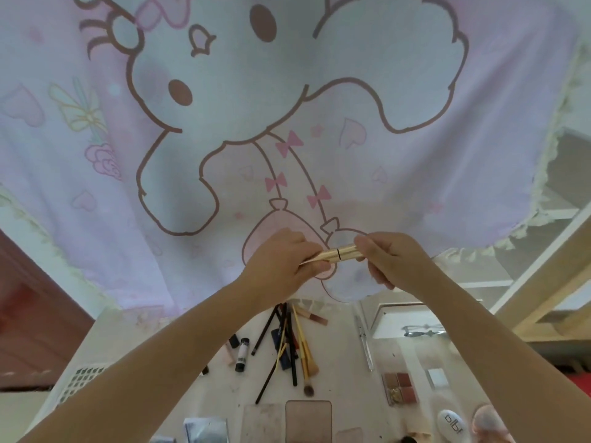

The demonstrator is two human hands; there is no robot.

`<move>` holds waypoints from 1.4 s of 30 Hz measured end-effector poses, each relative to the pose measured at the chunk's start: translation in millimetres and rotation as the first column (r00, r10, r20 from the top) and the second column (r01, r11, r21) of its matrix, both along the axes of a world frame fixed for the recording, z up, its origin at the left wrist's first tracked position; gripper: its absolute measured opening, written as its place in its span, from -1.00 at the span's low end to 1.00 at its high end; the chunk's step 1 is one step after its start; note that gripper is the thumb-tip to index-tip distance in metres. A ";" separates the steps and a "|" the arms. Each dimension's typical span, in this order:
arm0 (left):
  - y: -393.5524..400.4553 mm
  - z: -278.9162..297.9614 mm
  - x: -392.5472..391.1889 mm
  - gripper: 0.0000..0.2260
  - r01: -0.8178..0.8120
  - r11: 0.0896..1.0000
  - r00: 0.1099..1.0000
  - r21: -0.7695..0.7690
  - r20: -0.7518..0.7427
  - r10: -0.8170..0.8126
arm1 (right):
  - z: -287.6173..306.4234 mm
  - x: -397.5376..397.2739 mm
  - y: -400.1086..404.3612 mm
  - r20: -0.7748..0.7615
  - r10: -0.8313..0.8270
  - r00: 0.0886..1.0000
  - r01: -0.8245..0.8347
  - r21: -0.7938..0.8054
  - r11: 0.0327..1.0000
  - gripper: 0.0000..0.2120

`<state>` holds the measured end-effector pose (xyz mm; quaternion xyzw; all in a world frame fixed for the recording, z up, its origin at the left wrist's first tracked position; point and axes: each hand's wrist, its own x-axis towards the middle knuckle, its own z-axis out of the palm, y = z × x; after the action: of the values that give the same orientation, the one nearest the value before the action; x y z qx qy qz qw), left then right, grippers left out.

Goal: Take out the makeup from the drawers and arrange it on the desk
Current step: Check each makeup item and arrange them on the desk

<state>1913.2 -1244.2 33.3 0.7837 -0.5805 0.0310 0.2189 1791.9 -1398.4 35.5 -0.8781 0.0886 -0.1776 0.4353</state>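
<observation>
Both hands are raised in front of a pink cartoon curtain and hold one gold lipstick tube (339,252) level between them. My left hand (281,262) grips its left, tapered end; my right hand (388,260) pinches its right end. A dark seam rings the tube's middle. Below on the white desk (220,388) lies a pile of makeup brushes and pencils (292,343), a black-and-white tube (242,353), and an eyeshadow palette (399,387).
Flat compacts (308,422) and a silver packet (204,430) lie at the desk's near edge. A white oval case (451,422) and a pink sponge (489,423) sit at the lower right. A mirror (412,321) stands behind, a wooden frame (543,282) to the right.
</observation>
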 end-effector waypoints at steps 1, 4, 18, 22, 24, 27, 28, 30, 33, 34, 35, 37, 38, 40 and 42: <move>1.6 0.1 -0.7 -0.67 0.005 1.000 0.998 -0.003 0.069 -0.005 | -0.1 -0.5 1.9 0.008 -0.007 1.000 0.007 -0.052 0.999 -0.72; 6.5 1.2 -4.5 -0.39 0.024 0.995 0.985 0.098 0.168 -0.040 | -2.3 -4.6 3.2 0.147 0.105 0.984 -0.092 -0.093 0.991 -0.81; 20.1 8.6 3.0 -0.66 -0.003 0.982 0.982 0.186 0.185 -0.032 | 4.8 -5.7 2.0 0.100 0.258 0.961 -0.255 -0.038 0.966 -0.72; 24.2 11.4 3.8 -0.68 -0.010 0.981 0.978 0.194 0.204 -0.030 | 8.7 -2.0 9.8 -0.045 0.272 0.961 -0.267 0.103 0.958 -0.74; 25.3 12.0 2.5 -0.67 -0.002 0.975 0.973 0.221 0.227 -0.049 | 7.9 1.0 12.3 -0.056 0.202 0.978 -0.204 -0.038 0.978 -0.70; 27.4 11.1 4.7 -0.68 -0.019 0.971 0.979 0.237 0.200 -0.029 | 5.6 0.9 12.0 0.051 0.226 0.973 -0.226 0.001 0.974 -0.77; 28.2 10.7 6.3 -0.68 -0.023 0.972 0.982 0.232 0.187 -0.021 | 3.5 0.3 8.6 0.084 0.254 0.964 -0.258 0.048 0.965 -0.69; 29.0 10.9 8.0 -0.68 -0.022 0.972 0.982 0.234 0.185 -0.023 | 4.1 0.6 7.5 0.060 0.277 0.959 -0.282 0.117 0.952 -0.63; 26.8 9.8 8.0 -0.67 -0.006 0.968 0.977 0.252 0.207 -0.048 | 2.9 6.1 9.4 -0.087 0.223 0.971 -0.221 0.031 0.975 -0.84; 25.7 9.3 7.4 -0.66 -0.002 0.965 0.973 0.263 0.224 -0.059 | 2.2 7.9 8.7 -0.123 0.197 0.973 -0.205 -0.050 0.978 -0.75; 24.5 8.7 7.3 -0.66 0.003 0.962 0.970 0.273 0.234 -0.070 | 2.8 7.8 9.2 -0.125 0.178 0.976 -0.190 -0.095 0.977 -0.73; 22.6 8.1 8.9 -0.67 0.011 0.961 0.975 0.277 0.212 -0.072 | 2.7 5.4 6.4 -0.020 0.197 0.980 -0.198 -0.038 0.980 -0.78; 21.6 8.3 10.3 -0.67 0.012 0.962 0.978 0.272 0.197 -0.068 | -0.6 3.6 2.0 0.033 0.223 0.974 -0.223 0.016 0.975 -0.71; 18.8 9.0 12.3 -0.68 0.016 0.965 0.980 0.262 0.186 -0.067 | -2.9 1.1 -2.4 0.049 0.256 0.965 -0.259 0.083 0.962 -0.56; 15.4 9.9 12.6 -0.68 0.022 0.966 0.979 0.257 0.189 -0.073 | -1.6 1.0 -0.5 -0.020 0.244 0.969 -0.240 0.133 0.962 -0.70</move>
<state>1925.8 -1228.9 43.2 0.7842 -0.6171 0.0286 0.0588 1792.8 -1398.9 33.9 -0.8554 -0.0003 -0.1010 0.5081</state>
